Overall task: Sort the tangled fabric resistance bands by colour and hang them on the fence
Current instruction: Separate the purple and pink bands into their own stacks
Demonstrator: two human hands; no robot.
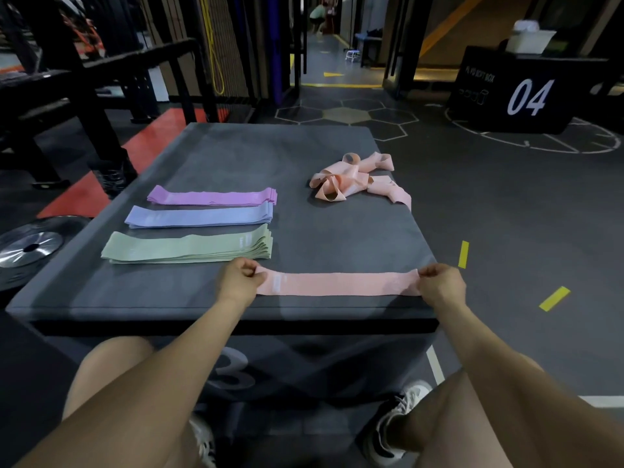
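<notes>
3 flat stacks lie at the left of the tabletop (304,231): green bands (189,248) nearest, blue bands (199,216), purple bands (212,197) farthest. The left hand (240,282), forearm extended, has fingers clamped on one end of the pink band (337,284); the right hand (442,285) pinches the other end. The pink tangle (358,179) sits far right.

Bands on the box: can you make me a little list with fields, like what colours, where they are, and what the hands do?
surface: grey box
sorted stacks: purple, blue, green, side by side
tangle: pink pile, far right
in hand: pink band, flat along the near edge
left hand: pinches its left end
right hand: pinches its right end
</notes>
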